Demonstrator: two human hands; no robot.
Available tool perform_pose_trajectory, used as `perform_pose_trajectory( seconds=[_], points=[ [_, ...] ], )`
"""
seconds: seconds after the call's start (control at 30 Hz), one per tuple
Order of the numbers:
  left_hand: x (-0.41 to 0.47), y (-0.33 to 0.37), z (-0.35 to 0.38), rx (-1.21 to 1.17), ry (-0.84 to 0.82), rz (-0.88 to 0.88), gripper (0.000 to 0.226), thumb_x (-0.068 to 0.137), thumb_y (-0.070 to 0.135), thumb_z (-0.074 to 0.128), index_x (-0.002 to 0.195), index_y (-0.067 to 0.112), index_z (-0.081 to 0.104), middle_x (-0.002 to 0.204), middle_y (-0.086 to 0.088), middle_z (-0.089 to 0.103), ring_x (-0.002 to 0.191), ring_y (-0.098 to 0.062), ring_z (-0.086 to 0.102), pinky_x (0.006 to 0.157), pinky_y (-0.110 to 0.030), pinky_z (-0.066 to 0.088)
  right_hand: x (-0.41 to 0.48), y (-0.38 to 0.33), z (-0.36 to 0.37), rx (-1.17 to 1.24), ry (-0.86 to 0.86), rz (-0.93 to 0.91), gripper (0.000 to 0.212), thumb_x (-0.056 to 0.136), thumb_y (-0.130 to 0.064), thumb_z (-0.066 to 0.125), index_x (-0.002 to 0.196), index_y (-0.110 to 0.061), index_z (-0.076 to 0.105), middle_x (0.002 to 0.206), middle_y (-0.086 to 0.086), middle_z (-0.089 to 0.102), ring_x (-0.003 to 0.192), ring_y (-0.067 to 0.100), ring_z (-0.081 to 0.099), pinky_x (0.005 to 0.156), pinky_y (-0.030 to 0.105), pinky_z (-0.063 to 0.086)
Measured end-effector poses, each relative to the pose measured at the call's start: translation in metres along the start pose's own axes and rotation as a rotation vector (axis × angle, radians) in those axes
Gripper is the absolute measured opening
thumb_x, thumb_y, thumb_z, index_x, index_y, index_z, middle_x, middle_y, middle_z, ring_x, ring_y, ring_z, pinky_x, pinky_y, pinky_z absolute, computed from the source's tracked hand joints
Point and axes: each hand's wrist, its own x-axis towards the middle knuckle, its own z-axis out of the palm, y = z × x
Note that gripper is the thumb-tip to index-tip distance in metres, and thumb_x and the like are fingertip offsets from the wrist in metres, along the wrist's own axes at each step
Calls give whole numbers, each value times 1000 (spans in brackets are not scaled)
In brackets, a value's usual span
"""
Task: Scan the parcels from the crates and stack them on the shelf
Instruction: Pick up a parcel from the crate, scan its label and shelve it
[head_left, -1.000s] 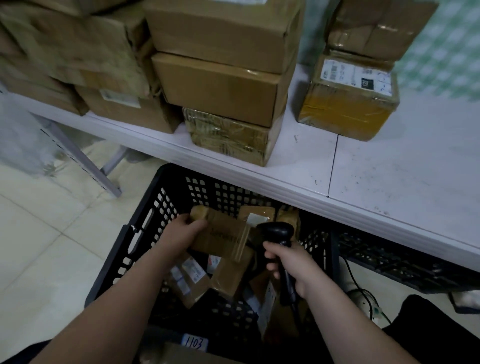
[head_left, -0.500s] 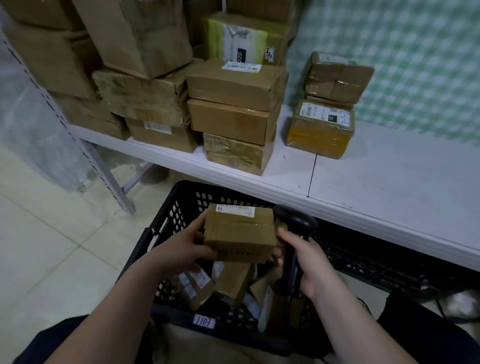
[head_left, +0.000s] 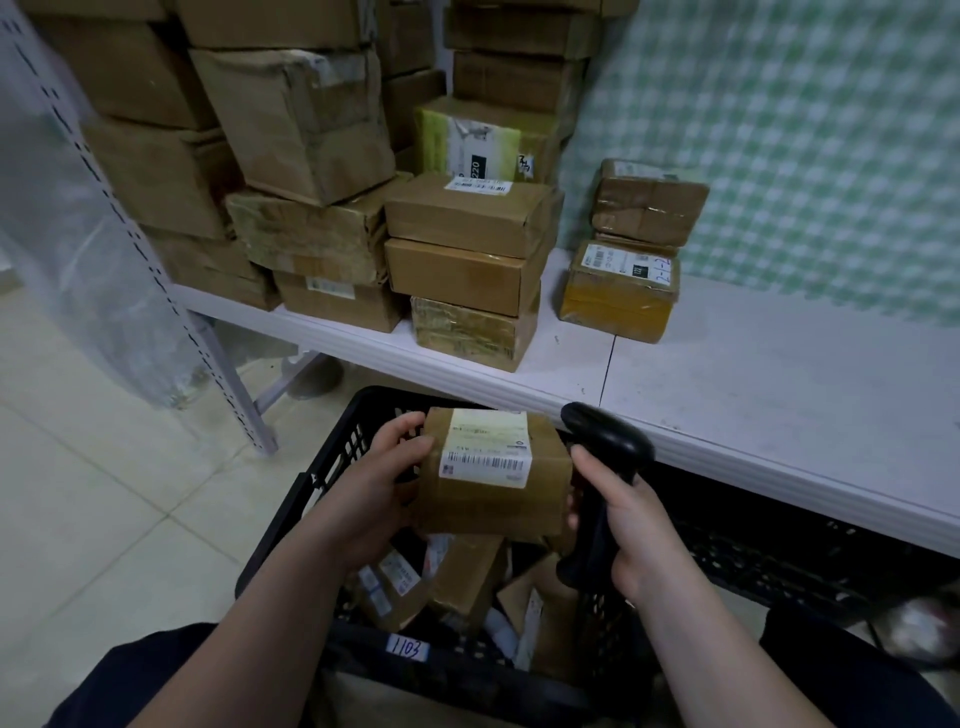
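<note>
My left hand (head_left: 382, 483) grips the left side of a small brown parcel (head_left: 493, 499), held above the black crate (head_left: 311, 519). The parcel's white barcode label (head_left: 488, 449) faces up toward me. My right hand (head_left: 631, 535) grips the handle of a black barcode scanner (head_left: 608, 441), whose head sits just right of the parcel's top corner. Several more parcels (head_left: 457, 582) lie in the crate below. The white shelf (head_left: 753, 389) runs behind the crate, with stacked boxes (head_left: 467, 249) on its left part.
Two small parcels (head_left: 623, 270) stand stacked on the shelf near a green checked wall (head_left: 805, 130). A perforated shelf upright (head_left: 171, 280) stands at left on the tiled floor (head_left: 93, 519). A second black crate (head_left: 779, 551) sits under the shelf at right.
My left hand lifted the parcel out of the crate and turned it so the label faces up. My right hand raised the scanner beside it. The view tilted upward.
</note>
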Motion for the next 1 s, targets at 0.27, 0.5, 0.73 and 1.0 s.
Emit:
perform_pose_trajectory(
  seconds=[0.27,0.5,0.73,1.0],
  points=[
    [-6,1,1,97,-147,-33,60,74,35,64,133,34,53,121,-3,68,111,-29,63,81,-39,56,-3,-10,3,-100,-20,-51,26,80,-19,74,101,-10,63,96,11,70,87,22,65,70,32,47],
    [-5,0,3,2,56,27,69,79,4,67,136,34,44,111,-8,70,98,-30,68,67,-40,57,-8,-29,10,-219,-7,-81,12,83,-22,73,91,-15,67,79,5,68,76,19,63,65,28,49],
    [3,-6,-4,-34,222,94,91,78,-5,68,149,33,25,125,-12,60,106,-32,62,65,-37,53,-24,-53,12,-421,-208,-50,28,84,-23,71,105,-5,66,85,6,72,60,14,56,58,27,48],
    [6,-7,-6,-50,259,118,98,76,-6,68,151,35,20,133,-13,52,112,-33,57,72,-40,52,-29,-58,18,-524,-293,28,24,83,-23,71,103,-14,64,80,9,72,55,15,55,51,27,45]
  ],
)
